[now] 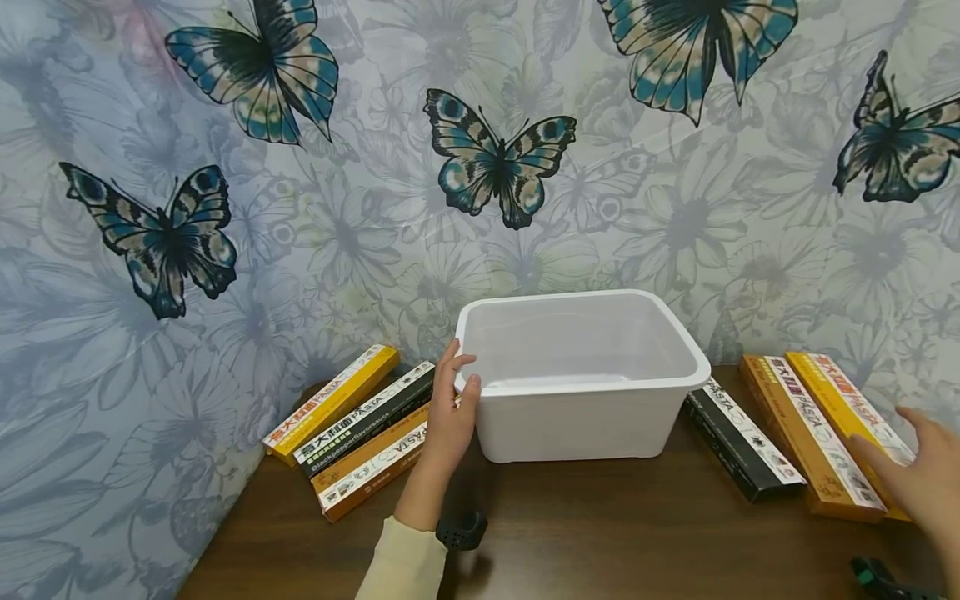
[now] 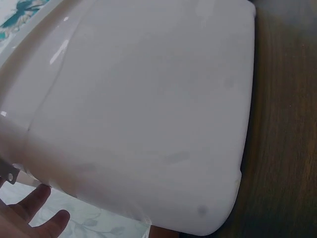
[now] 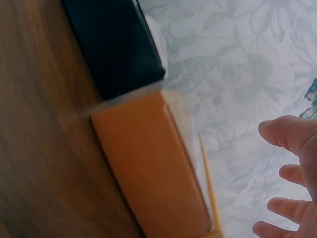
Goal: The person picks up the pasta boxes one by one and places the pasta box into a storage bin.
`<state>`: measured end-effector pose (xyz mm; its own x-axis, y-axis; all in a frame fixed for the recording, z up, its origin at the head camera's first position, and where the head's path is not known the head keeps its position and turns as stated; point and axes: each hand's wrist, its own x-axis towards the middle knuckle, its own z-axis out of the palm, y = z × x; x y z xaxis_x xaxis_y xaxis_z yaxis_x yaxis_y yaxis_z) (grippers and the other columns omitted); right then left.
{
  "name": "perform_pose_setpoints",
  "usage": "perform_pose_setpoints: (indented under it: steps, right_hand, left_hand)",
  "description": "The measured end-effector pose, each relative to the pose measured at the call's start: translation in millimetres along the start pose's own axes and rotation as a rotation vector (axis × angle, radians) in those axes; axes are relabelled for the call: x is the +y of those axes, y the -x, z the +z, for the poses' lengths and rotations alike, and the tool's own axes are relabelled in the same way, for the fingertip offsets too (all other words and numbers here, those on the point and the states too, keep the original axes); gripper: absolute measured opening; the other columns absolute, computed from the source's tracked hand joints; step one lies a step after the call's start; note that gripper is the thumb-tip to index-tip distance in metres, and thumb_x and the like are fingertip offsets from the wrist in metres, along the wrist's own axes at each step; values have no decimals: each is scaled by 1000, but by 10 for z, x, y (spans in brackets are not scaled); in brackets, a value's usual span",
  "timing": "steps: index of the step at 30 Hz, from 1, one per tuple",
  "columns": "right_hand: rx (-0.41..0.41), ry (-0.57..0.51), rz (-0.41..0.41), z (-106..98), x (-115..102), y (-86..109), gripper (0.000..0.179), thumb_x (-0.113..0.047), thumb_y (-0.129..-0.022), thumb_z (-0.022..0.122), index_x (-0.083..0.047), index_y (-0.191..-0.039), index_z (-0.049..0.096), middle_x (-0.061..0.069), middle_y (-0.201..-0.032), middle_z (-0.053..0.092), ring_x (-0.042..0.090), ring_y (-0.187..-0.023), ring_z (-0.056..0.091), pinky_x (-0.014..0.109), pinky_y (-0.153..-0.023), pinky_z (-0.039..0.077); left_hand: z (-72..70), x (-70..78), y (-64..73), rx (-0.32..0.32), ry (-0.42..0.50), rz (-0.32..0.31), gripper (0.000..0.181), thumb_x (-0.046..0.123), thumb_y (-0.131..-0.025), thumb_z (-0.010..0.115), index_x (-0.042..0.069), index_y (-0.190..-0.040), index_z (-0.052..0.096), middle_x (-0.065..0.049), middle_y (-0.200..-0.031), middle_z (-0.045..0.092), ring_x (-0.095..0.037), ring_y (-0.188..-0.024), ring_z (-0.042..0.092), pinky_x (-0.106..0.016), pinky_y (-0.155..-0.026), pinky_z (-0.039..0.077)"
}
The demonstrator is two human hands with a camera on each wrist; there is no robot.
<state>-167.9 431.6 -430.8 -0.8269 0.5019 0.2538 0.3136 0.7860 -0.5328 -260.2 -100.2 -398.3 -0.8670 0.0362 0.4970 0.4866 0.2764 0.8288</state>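
Observation:
A white plastic bin (image 1: pixel 577 425) stands upright on the brown table, its inside bare where it shows. My left hand (image 1: pixel 450 425) is at the bin's left end, fingers beside the rim; in the left wrist view a fingertip (image 2: pixel 42 191) touches its side. Over at the right, my right hand (image 1: pixel 918 475) hovers by a yellow box (image 1: pixel 862 408), fingers spread and holding nothing. Left of that lie a brown-orange box (image 1: pixel 806 425) and a black box (image 1: pixel 742 442), both long and narrow. The right wrist view shows a gap between the thumb (image 3: pixel 285 134) and the brown-orange box (image 3: pixel 148 163).
Left of the bin, a yellow box (image 1: pixel 330 400), a black box (image 1: pixel 367 425) and a brown-orange box (image 1: pixel 375 467) lie side by side at a slant. Behind the table (image 1: pixel 592 533) rises a butterfly-patterned backdrop (image 1: pixel 360 225). A black band (image 1: pixel 461 531) is on the left wrist.

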Motion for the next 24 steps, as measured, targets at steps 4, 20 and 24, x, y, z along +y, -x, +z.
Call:
perform_pose_setpoints:
  steps: [4,20,24]
  right_hand:
    - [-18,-5,17,35,82,-22,81,-35,-99,51,11,-152,11,44,-153,13,63,-139,18,74,-111,21]
    - [-126,-71,169,154,343,-37,81,-19,-96,53,13,-152,4,43,-154,7,60,-141,17,70,-115,20]
    - [-152,-49,219,173,383,-47,83,-24,-96,54,12,-152,3,44,-153,11,60,-134,22,69,-113,24]
  left_hand:
    - [-3,-11,-10,3,-2,3,31,33,-102,47,24,-131,51,4,-167,20,-26,-155,18,-64,-119,24]
    - [1,-9,-30,2,2,24,30,33,-102,45,24,-131,50,3,-167,20,-26,-155,19,-64,-119,24]
    - [2,-8,-29,3,5,22,30,34,-102,45,24,-130,50,4,-167,20,-26,-155,18,-65,-119,23]
